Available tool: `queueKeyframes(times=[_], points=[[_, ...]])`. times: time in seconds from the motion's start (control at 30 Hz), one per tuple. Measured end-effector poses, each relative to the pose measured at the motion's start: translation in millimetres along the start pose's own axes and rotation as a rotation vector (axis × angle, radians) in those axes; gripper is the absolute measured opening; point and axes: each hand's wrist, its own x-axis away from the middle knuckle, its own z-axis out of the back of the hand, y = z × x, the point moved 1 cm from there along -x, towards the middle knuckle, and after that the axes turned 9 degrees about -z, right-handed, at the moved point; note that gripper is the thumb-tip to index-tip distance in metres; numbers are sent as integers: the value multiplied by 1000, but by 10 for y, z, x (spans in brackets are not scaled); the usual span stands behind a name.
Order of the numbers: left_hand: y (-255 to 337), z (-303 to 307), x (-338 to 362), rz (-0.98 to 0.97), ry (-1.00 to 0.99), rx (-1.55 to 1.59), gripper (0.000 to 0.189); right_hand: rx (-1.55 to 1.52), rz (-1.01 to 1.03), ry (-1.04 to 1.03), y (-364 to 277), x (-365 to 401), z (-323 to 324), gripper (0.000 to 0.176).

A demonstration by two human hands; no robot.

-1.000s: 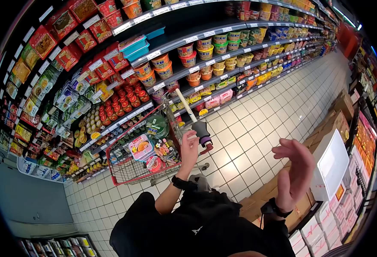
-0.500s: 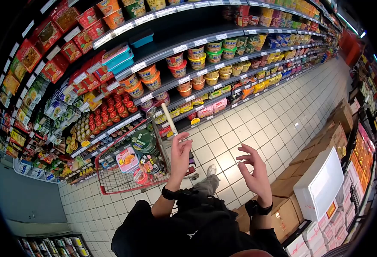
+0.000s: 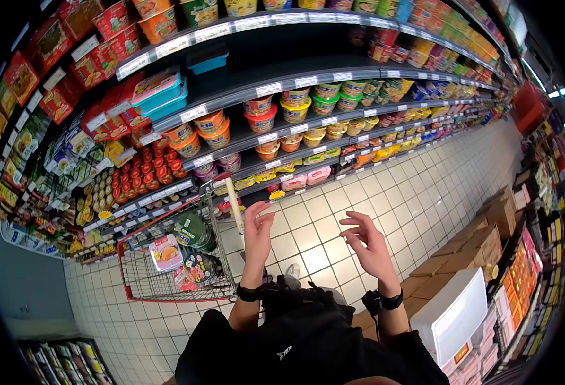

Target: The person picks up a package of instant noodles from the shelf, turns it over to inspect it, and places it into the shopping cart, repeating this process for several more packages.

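A red wire shopping cart [image 3: 142, 290] stands by the shelves at my left, with several noodle bowls and packs [image 3: 186, 247] inside. Its pale handle bar [image 3: 233, 204] points up toward the shelves. My left hand [image 3: 257, 232] is just right of the handle, fingers straight and apart, with nothing in it; whether it touches the bar is unclear. My right hand [image 3: 367, 247] hovers over the tiled floor to the right, palm turned left and fingers spread, empty. Each wrist wears a black band.
Long shelves of instant noodle cups [image 3: 276, 119] and packets run along the left and back. Cardboard boxes [image 3: 481, 237] and a white foam box [image 3: 452, 314] line the right side. The white tiled aisle [image 3: 417, 173] stretches away ahead.
My left hand has let go of the cart handle and opened beside it. My right hand has dropped from the far right toward the middle. The cart sits further left in view.
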Motion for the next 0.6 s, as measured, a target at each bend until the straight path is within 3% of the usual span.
queueKeyframes(times=[0.3, 0.6], points=[[48, 253, -215, -40, 190, -38, 36, -95, -13, -238, 64, -865, -20, 43], [111, 12, -674, -76, 378, -214, 36, -107, 63, -400, 17, -1872, 249, 44]])
